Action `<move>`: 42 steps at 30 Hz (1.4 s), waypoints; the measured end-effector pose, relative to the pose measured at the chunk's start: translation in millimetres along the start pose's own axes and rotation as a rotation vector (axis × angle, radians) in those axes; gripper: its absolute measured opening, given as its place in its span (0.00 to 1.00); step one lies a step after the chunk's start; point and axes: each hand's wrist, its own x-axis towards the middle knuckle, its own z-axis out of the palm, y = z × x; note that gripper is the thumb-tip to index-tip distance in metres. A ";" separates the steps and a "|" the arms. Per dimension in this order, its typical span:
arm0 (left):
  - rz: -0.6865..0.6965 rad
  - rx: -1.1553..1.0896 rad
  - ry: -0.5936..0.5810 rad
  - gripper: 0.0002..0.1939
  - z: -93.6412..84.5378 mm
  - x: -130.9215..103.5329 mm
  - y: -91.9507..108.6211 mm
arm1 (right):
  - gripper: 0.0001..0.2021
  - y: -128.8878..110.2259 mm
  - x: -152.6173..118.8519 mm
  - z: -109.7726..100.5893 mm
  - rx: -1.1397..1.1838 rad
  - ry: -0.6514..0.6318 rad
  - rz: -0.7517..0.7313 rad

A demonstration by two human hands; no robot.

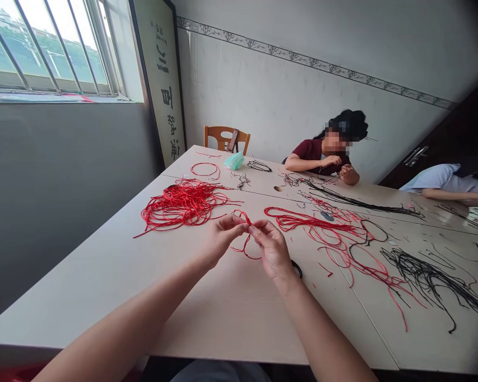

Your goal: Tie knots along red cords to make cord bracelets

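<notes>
Both of my hands meet over the table, pinching one red cord (247, 247) between them. The fingertips of my left hand (223, 233) are closed on it from the left. My right hand (270, 243) grips it from the right, thumb and forefinger pressed together. A loop of the cord hangs below my fingers, and a short piece rises above them; the part between the fingertips is mostly hidden. To the left lies a large tangled pile of red cords (185, 204). A folded bundle of red cord (302, 218) is just beyond my right hand.
Black cords (430, 276) spread over the right of the table (115, 297). Toward the far end are a red cord ring (205, 170) and a green plastic bag (234, 161). A black-handled tool (297, 268) sits partly behind my right wrist. Two people work across the table.
</notes>
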 end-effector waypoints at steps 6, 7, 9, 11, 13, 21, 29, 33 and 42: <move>-0.030 -0.051 -0.056 0.07 -2.7 2.0 -0.9 | 0.07 -1.7 -0.6 -6.9 -0.245 -0.020 -0.103; -0.033 -0.054 -0.060 0.07 -3.1 2.4 -1.4 | 0.07 -1.1 -0.7 -7.9 -0.292 -0.005 -0.132; -0.037 -0.056 -0.069 0.07 -3.6 3.0 -2.1 | 0.07 0.3 -1.1 -9.3 -0.375 0.020 -0.189; -0.038 -0.051 -0.071 0.07 -3.7 3.1 -1.5 | 0.07 1.3 -1.7 -9.3 -0.426 0.029 -0.229; -0.033 -0.034 -0.076 0.06 -3.3 2.6 0.0 | 0.07 1.6 -2.3 -8.0 -0.438 0.037 -0.245; -0.035 0.035 -0.037 0.14 -3.3 1.8 -0.5 | 0.05 -0.4 -1.3 -0.9 -0.122 -0.048 -0.113; -0.128 -0.036 -0.077 0.10 -7.7 3.7 0.2 | 0.06 -2.0 -2.5 -2.7 -0.148 -0.075 -0.099; -0.118 0.001 -0.065 0.10 -8.4 4.2 0.7 | 0.07 -3.9 -4.4 -2.4 -0.201 -0.100 -0.109; -0.038 -0.004 -0.093 0.08 -6.0 2.3 2.7 | 0.08 -2.4 -2.9 -4.2 -0.189 -0.070 -0.099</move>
